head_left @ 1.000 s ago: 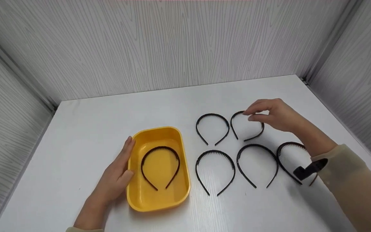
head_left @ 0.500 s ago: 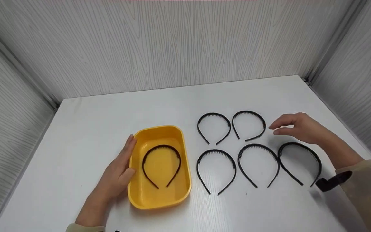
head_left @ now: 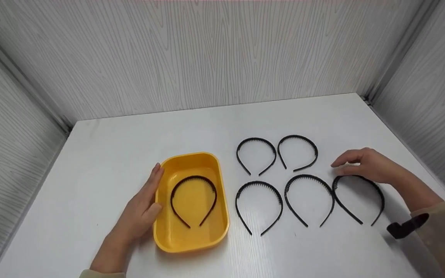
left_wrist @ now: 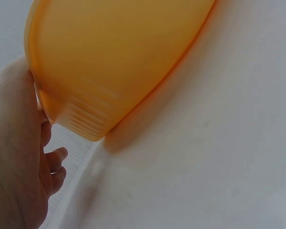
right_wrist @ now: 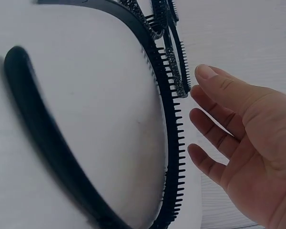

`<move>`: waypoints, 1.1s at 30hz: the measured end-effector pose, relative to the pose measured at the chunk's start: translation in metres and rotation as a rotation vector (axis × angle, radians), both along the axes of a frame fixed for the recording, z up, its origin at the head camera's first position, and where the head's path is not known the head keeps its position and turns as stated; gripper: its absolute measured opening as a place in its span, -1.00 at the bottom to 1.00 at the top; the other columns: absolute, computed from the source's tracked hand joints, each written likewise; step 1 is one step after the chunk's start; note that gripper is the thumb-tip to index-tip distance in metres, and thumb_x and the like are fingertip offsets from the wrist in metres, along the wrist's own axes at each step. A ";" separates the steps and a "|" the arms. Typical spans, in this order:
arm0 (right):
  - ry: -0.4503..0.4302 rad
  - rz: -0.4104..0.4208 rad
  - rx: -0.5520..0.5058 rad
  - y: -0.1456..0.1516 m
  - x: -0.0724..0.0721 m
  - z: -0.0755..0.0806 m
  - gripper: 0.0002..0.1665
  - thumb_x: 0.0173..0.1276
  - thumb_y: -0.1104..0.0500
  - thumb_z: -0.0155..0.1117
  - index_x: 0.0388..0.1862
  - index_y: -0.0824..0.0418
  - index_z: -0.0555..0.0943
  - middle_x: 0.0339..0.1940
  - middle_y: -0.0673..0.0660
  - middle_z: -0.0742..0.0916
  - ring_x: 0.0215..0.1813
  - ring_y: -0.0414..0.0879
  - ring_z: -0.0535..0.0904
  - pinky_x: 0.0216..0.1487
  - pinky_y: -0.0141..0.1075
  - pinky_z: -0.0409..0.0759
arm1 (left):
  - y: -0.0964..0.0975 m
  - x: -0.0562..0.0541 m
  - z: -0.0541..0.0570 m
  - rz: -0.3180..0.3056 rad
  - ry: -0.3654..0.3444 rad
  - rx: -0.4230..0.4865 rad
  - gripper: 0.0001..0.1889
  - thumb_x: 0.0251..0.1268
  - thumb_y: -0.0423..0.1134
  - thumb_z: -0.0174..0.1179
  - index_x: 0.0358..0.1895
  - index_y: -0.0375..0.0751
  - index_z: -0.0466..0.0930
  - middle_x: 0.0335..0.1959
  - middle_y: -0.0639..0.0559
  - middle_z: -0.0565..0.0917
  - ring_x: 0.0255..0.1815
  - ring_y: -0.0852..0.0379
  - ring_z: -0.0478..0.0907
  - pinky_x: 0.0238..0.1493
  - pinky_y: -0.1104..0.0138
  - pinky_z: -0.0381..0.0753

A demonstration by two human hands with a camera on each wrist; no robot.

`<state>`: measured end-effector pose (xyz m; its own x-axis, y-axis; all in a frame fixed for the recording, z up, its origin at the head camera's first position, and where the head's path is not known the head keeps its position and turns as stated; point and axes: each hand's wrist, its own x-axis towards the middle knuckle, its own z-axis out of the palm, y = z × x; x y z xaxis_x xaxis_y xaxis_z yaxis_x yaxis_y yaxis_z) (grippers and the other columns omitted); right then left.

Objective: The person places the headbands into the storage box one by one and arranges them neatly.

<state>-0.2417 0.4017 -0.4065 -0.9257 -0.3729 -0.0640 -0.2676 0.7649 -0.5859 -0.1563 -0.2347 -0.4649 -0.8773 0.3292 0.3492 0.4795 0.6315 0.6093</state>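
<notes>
In the head view a yellow rectangular tray [head_left: 225,216] sits on the table, with one black toothed headband [head_left: 194,177] lying inside. My left hand [head_left: 139,212] rests along the tray's left side, fingers stretched along its outer wall and thumb near the rim. My right hand [head_left: 369,166] hovers just above the arch of the rightmost black headband [head_left: 382,195], holding nothing. In the right wrist view its fingers and thumb are apart, beside the teeth of a headband [right_wrist: 170,124]. The left wrist view shows the tray's outer wall [left_wrist: 128,62] against my left hand [left_wrist: 19,157].
Two headbands [head_left: 298,136] lie in a back row right of the tray. Two more headbands [head_left: 306,176] lie in the front row, the right one touching the rightmost headband. White wood-grain panels [head_left: 207,58] stand around the white table [head_left: 110,154].
My right hand has moved from the back-right headband rightward and toward me, to the arch of the rightmost headband. The headbands, the tray and my left hand stay where they were.
</notes>
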 end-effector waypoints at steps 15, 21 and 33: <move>-0.165 0.046 -0.148 0.016 -0.003 -0.020 -0.66 0.38 0.10 0.52 0.12 0.04 0.81 0.14 0.05 0.81 0.21 -0.33 0.60 0.12 -0.51 0.53 | 0.001 0.001 0.000 0.008 -0.018 0.026 -0.13 0.33 -0.34 -0.03 0.76 -0.03 0.00 0.78 0.06 -0.02 0.74 0.12 -0.04 0.61 0.51 -0.14; -0.195 0.065 -0.180 0.017 -0.006 -0.024 -0.67 0.36 0.11 0.53 0.10 0.07 0.81 0.14 0.08 0.80 0.20 -0.27 0.62 0.13 -0.50 0.53 | 0.001 0.001 0.000 0.018 -0.032 0.015 -0.12 0.34 -0.33 -0.03 0.76 0.00 -0.02 0.78 0.03 -0.02 0.74 0.12 -0.05 0.60 0.52 -0.16; -0.201 0.111 -0.197 0.018 -0.007 -0.025 -0.71 0.36 0.13 0.53 0.05 0.08 0.84 0.13 0.12 0.78 0.19 -0.23 0.62 0.17 -0.54 0.46 | 0.002 0.002 0.002 0.023 -0.030 -0.004 -0.12 0.33 -0.32 -0.05 0.77 -0.01 -0.03 0.78 0.09 -0.03 0.74 0.14 -0.05 0.61 0.51 -0.17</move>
